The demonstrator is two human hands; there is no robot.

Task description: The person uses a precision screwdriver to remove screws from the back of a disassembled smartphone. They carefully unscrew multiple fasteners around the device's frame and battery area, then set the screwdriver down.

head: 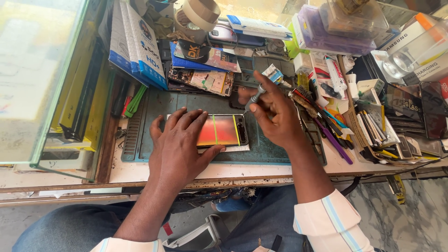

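Note:
A phone [223,130] with its back off lies flat on a dark green work mat [266,144], showing an orange-red inside with thin yellow-green strips. My left hand [179,147] lies palm down on the phone's left half, fingers spread, pinning it to the mat. My right hand [275,114] grips a small silver screwdriver [253,99], whose tip points down at the phone's upper right corner.
Blue boxes [137,44] lean at the back left next to a glass case [42,79]. A tape roll [198,16], circuit boards [207,80], clear plastic boxes [336,28] and a heap of tools and pens [336,130] crowd the back and right of the wooden bench [140,175].

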